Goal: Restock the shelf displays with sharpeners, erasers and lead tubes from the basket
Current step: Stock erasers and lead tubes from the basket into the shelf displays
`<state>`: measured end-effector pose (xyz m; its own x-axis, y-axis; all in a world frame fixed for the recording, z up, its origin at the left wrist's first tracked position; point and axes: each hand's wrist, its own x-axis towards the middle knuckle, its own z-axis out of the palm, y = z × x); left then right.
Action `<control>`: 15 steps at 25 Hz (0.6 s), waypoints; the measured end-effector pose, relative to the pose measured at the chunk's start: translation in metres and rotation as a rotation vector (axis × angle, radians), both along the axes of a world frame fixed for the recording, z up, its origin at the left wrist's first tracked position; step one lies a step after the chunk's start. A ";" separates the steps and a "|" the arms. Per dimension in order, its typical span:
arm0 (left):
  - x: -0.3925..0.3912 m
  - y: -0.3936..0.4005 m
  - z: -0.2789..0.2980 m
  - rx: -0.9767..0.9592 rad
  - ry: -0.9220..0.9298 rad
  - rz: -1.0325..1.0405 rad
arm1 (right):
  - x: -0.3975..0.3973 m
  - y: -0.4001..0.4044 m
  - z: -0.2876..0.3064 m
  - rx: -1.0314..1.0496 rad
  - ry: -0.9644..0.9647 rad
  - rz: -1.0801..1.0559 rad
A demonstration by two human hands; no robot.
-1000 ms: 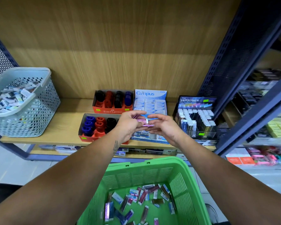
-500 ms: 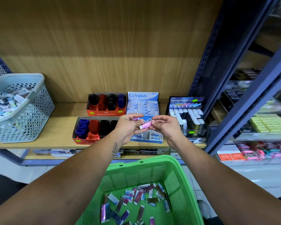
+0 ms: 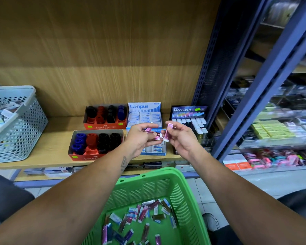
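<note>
Lead tubes: one pink tube (image 3: 167,132) is pinched in the right hand, nearly upright, above the front of the shelf; more pink tubes (image 3: 151,133) sit in the left hand, and many lie loose on the floor of the green basket (image 3: 149,181).
Right hand (image 3: 181,138): raised in front of the shelf, palm turned toward the left, thumb and fingers (image 3: 175,127) curled round the single tube, holding it by its upper half.
Left hand (image 3: 141,137): held level with the right one and just beside it, fingers bent inward and gripping the small bunch of tubes; how many it holds cannot be told.
Arms: both forearms reach forward and up from the bottom corners, converging over the basket; the left forearm bears a small tattoo near the wrist.
Shelf (image 3: 57,138): wooden board carrying two red sharpener boxes (image 3: 95,144), a blue Campus eraser box (image 3: 145,114) behind the hands, and a black Hi-Polymer display (image 3: 189,117) on the right.
Grey basket (image 3: 16,124): stands at the left end of the shelf, holding small packets.
Green basket: below the hands, near the person, well in front of the shelf.
</note>
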<state>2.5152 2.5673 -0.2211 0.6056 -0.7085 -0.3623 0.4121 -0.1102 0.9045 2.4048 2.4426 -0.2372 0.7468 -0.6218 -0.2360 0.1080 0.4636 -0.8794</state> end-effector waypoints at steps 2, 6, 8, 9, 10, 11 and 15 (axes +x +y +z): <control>-0.002 -0.001 -0.002 0.013 -0.062 -0.036 | -0.007 -0.006 0.002 -0.068 0.030 -0.004; -0.005 -0.009 -0.003 -0.045 -0.072 -0.098 | -0.010 -0.010 0.002 -0.224 0.121 0.007; -0.005 -0.013 -0.005 -0.075 -0.057 -0.108 | -0.007 -0.011 0.000 -0.224 0.145 0.036; -0.005 -0.014 -0.007 -0.088 -0.041 -0.116 | -0.006 -0.011 -0.002 -0.242 0.170 0.048; -0.005 -0.014 -0.010 -0.100 -0.023 -0.126 | -0.004 -0.011 -0.004 -0.276 0.205 0.060; -0.004 -0.014 -0.013 -0.105 -0.009 -0.131 | -0.002 -0.010 -0.008 -0.303 0.237 0.070; -0.004 -0.012 -0.016 -0.102 0.082 -0.058 | 0.000 -0.007 -0.013 -0.234 0.244 0.071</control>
